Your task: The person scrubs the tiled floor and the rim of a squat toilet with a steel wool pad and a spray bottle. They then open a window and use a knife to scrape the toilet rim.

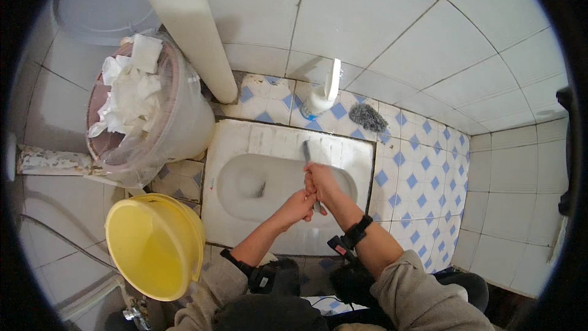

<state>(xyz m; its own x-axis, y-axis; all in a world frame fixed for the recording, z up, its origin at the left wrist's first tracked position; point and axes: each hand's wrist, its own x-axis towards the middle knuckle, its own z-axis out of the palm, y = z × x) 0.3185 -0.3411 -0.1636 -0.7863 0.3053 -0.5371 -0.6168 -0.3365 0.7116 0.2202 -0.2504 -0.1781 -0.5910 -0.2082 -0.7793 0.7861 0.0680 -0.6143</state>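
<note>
My right hand (323,180) is closed around a thin grey tool (307,149), above the right part of a white squat toilet (260,136). One end of the tool sticks up past my fingers; a short grey piece shows below them. My left hand (298,207) meets the right one, its fingers closed at the tool's lower part. What kind of tool it is, I cannot make out. A small dark patch shows in the toilet bowl, left of my hands.
Behind the toilet stand a white spray bottle (321,98) and a grey scouring pad (368,117). At left are a lined bin (193,110) full of crumpled paper, a yellow basin (153,251) and a thick white pipe (190,24). Tiled walls enclose the floor.
</note>
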